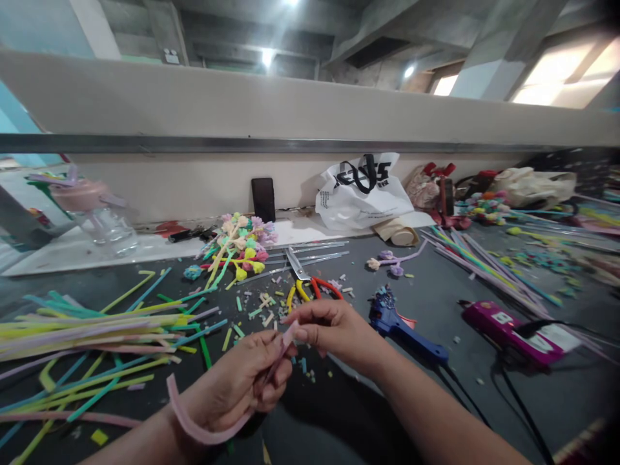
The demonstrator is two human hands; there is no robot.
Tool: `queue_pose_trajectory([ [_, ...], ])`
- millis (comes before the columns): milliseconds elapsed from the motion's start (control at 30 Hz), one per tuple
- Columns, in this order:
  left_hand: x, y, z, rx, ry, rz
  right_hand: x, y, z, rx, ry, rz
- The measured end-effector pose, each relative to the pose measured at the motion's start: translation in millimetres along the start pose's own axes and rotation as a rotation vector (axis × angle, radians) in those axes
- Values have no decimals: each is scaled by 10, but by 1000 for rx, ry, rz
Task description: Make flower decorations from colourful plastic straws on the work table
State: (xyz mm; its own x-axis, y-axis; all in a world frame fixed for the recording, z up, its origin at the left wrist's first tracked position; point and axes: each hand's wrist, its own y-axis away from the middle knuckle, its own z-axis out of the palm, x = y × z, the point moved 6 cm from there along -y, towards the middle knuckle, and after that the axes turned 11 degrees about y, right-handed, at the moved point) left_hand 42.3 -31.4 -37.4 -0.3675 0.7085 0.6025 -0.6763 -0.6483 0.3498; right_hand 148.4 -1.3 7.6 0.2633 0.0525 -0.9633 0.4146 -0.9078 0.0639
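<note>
Head view: left hand [242,381] clamps pink straw [194,426], tail looping under wrist. Right hand [329,329] pinches straw tip just above left fingers, near side of scissors [310,284]. Straw likely light, bendy, kinks easily; grip close to tip.

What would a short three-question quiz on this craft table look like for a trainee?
1. True or false: both hands grip the pink straw.
2. Which lies nearest the right hand? A scissors B white plastic bag C black phone
3. What colour is the glue gun beside the right hand?

Key: 1 true: the left hand holds its body, the right pinches its end. 2 A. 3 blue.
</note>
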Motion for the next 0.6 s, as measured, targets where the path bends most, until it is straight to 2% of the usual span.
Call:
queue_pose_trajectory([
  [100, 1, -10, 8, 26, -87, 43, 56, -40, -24, 11, 15, -7],
  [233, 52, -6, 27, 131, -255, 160, 119, -62, -49, 12, 33, 32],
  [367, 72, -7, 38, 199, -325, 203, 142, -54, -56, 26, 21, 58],
  [467, 68, -14, 19, 210, -336, 191, 82, -37, -186, 131, -154, 14],
  [600, 46, -17, -5, 190, -290, 141, -134, 104, -548, 267, -474, -30],
])
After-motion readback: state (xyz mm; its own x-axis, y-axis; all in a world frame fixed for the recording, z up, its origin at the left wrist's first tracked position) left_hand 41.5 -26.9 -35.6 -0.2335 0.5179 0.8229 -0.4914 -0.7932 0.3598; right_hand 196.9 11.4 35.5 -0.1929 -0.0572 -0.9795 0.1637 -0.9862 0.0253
